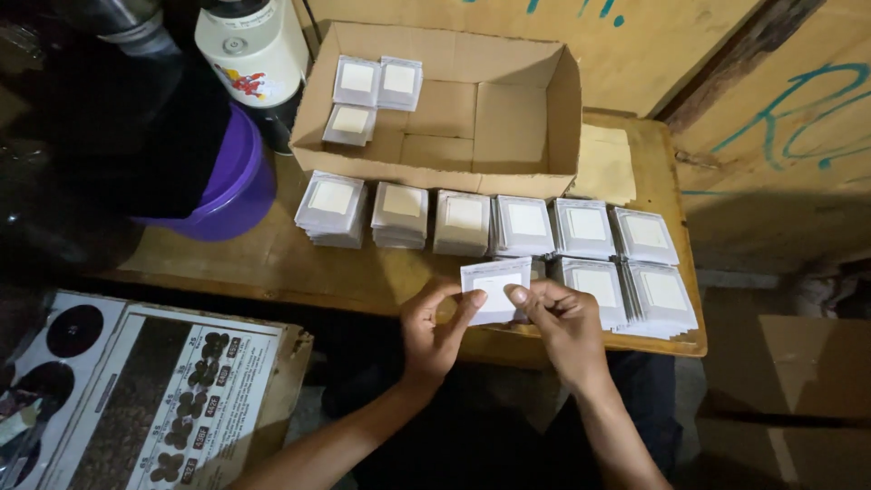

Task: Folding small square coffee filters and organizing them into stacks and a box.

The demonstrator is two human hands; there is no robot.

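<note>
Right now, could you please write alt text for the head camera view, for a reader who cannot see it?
Two bare hands, left hand and right hand, hold one small white packet over a wooden table. Stacks of white packets line the table before an open cardboard box containing three more, beside a purple bucket.

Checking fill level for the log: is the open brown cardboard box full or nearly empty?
Nearly empty. The open brown cardboard box holds only three small white sachets in its far-left corner; the rest of its floor is bare.
</note>
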